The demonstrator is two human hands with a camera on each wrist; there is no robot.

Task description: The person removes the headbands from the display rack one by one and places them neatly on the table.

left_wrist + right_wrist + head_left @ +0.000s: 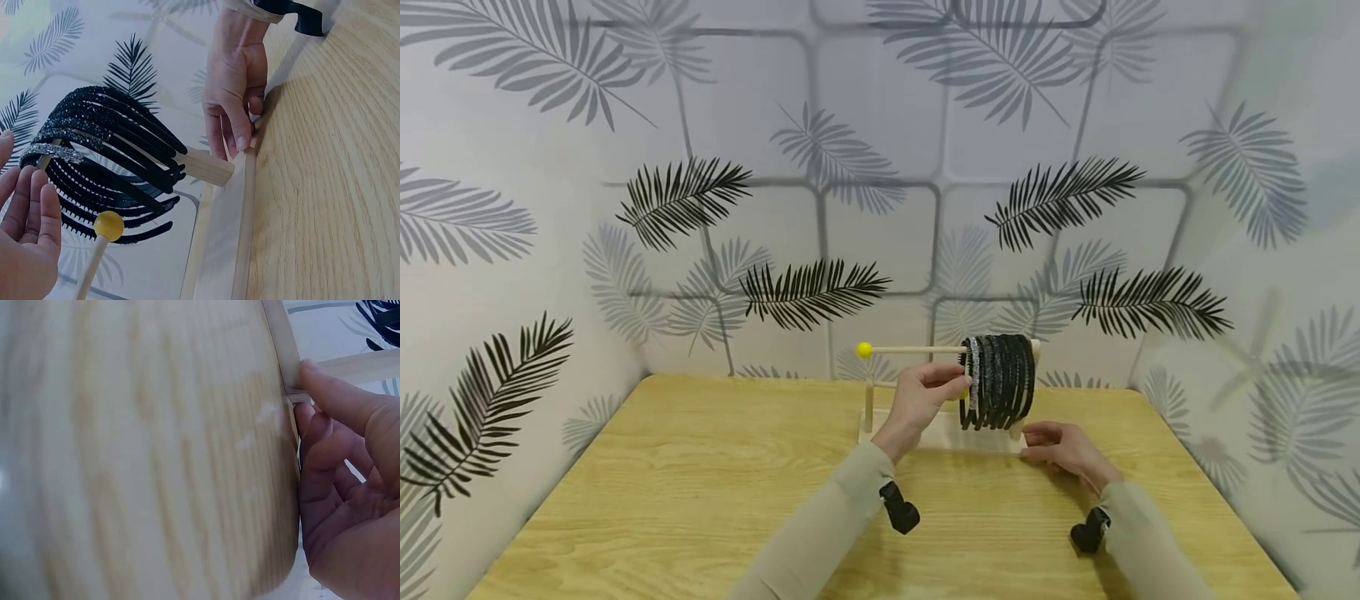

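Note:
A wooden headband stand (940, 437) stands on the table, with a row of black headbands (1011, 379) on the right part of its upper rod. The leftmost headband, a silver glittery one (975, 375), hangs by my left hand (921, 396). In the left wrist view that hand's fingertips (34, 178) lie right at the silver headband's edge, fingers nearly straight and thumb apart from them. My right hand (1067, 450) holds the right end of the stand's base; in the right wrist view its thumb (331, 394) presses on the base's edge, with the other fingers bent below.
A yellow ball (865, 350) caps the left end of the upper rod, and the rod (917, 350) is bare between it and the headbands. The wooden table (700, 483) reaches back to a leaf-patterned wall (880, 242). Black wrist cameras (898, 508) sit on both sleeves.

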